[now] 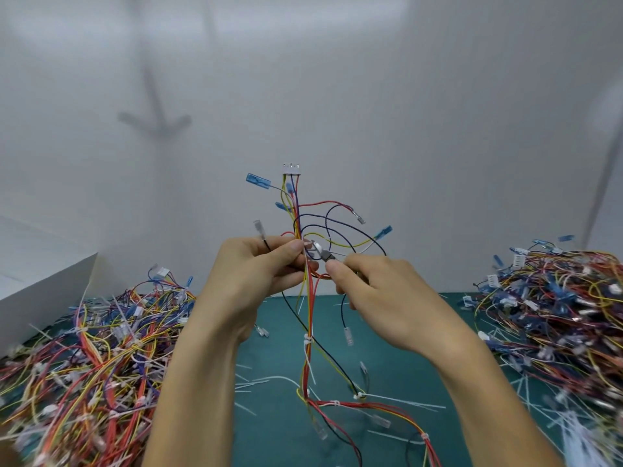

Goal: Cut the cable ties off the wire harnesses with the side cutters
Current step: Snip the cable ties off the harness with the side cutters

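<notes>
— Above the bench (273, 352), raised in front of the wall (371, 112), the left hand (256, 274) has its fingers pinching the wire harness (308, 315) just beside a white cable tie (307, 245). The right hand (381, 291) has its fingers curled round the side cutters (320, 253), whose nose is at that tie. What worries you?

— The wires. The tie sits tight on red, yellow and blue leads. If a blade slid under a lead as well as the strap, it would likely nick the insulation. Whether the jaws are open or closed I cannot tell; they are small and blurred.

— And the left thumb?

— Very near the blades, so a slip could catch it. A snipped piece might also fly.

— More ties?

— Several lower down the hanging harness, such as the lower tie (307, 340).

— The surroundings?

— The bench has a green top strewn with white offcuts (245, 408). A left pile (87, 358) and a right pile (556, 318) of tangled harnesses flank the arms. A white box (40, 281) sits far left, and the wall behind is plain and pale.
</notes>
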